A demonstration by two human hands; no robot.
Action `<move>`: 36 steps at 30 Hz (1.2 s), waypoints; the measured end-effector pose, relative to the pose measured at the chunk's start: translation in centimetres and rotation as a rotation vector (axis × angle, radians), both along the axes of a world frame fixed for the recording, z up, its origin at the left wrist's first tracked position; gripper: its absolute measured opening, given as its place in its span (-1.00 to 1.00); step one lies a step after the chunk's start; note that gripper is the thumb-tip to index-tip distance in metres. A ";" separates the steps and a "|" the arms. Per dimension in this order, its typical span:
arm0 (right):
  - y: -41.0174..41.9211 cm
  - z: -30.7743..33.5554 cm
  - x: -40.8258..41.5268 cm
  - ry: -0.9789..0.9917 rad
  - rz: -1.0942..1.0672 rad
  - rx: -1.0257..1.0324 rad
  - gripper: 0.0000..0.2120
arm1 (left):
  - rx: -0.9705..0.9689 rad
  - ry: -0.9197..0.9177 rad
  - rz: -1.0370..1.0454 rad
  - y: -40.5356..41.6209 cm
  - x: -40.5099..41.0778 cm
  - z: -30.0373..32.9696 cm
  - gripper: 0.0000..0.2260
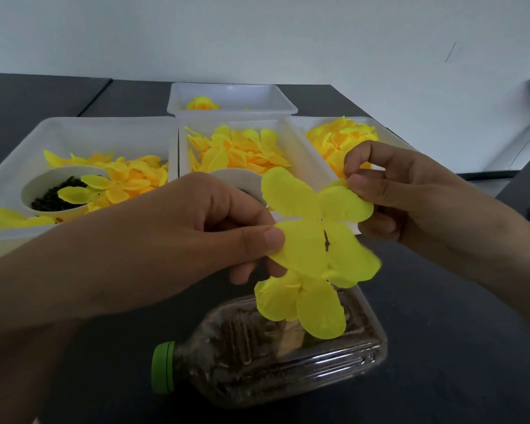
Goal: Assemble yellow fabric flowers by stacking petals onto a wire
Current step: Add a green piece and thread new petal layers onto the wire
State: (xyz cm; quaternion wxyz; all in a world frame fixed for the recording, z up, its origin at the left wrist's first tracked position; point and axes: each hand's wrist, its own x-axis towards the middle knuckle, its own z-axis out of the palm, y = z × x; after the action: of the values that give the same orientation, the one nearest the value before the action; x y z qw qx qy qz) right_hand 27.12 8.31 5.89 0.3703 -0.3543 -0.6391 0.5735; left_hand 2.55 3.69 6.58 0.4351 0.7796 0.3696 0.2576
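Lying on the dark tabletop, a clear plastic bottle sits below both hands, left hand and right hand, each pinching the yellow four-lobed fabric petal flat, probably for threading.

Dim, flat indoor light; pale wall upper frame brightest; soft glare streaks on the clear plastic bottle lower centre; motion blur far right; wide-angle bowing at edges.

Looks like a small craft workspace: dark bench against a plain white wall, white trays full of petals.
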 end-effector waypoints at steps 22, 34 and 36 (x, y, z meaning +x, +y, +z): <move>0.6 -0.2 -0.3 -0.013 -0.040 -0.027 -0.90 | -0.033 -0.031 -0.013 0.2 0.5 0.0 -0.62; 0.8 -2.3 -0.2 -0.081 -0.042 -0.048 -0.90 | -0.065 0.119 -0.051 0.9 0.0 -1.1 -0.75; 0.6 -2.9 -0.3 -0.101 -0.044 -0.059 -0.87 | -0.082 0.158 -0.052 0.7 0.2 -1.3 -0.76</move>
State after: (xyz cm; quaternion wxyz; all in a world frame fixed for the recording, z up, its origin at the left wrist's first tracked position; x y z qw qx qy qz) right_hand 26.82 8.95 3.01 0.3396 -0.4076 -0.6320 0.5649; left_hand 2.74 4.42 5.29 0.4426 0.7884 0.3927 0.1685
